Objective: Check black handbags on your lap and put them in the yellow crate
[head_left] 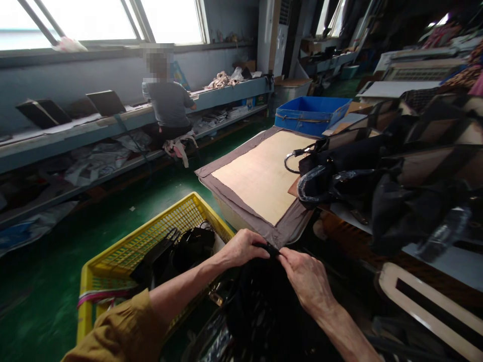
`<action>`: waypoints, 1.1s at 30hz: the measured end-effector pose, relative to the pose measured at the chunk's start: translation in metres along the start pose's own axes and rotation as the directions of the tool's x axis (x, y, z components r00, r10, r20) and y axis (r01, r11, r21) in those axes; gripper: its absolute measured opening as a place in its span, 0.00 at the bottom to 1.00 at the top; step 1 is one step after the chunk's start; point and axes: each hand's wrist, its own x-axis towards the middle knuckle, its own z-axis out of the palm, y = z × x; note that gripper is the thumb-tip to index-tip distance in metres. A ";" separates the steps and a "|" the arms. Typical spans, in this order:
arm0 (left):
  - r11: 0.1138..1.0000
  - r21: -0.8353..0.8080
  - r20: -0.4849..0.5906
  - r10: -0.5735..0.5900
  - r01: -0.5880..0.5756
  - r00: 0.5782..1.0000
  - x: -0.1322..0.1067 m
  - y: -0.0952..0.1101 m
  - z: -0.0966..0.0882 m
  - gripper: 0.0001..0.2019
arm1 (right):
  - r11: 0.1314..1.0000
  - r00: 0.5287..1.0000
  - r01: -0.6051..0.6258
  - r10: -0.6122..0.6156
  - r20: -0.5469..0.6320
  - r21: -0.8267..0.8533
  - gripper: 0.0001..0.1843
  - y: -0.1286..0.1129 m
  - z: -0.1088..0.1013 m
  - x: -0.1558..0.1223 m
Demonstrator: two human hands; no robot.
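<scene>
My left hand and my right hand meet at the top edge of a black bag that sits in front of me. Both hands have their fingers pinched closed on that black edge, close together. The bag's lower part runs down out of view between my forearms. Just beyond my hands lies a board with a tan top and a grey-brown fabric border.
A yellow crate with black items stands at my left on the green floor. Black bags are piled at the right. A blue bin stands behind the board. Another person sits at the long bench by the windows.
</scene>
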 end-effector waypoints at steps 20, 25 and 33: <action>0.992 0.017 -0.142 -0.119 0.123 0.983 0.003 0.002 0.015 0.11 | 0.991 0.995 0.069 -0.077 -0.069 -0.111 0.09 -0.011 0.005 0.003; 0.985 0.145 -0.127 -0.079 0.097 0.989 0.005 0.008 0.013 0.11 | 0.998 0.997 0.063 -0.064 -0.052 -0.028 0.10 -0.014 0.008 0.005; 0.971 0.238 -0.067 0.029 -0.013 0.997 0.003 0.008 0.011 0.12 | 0.965 0.976 0.171 -0.194 -0.103 -0.198 0.11 -0.011 0.010 0.007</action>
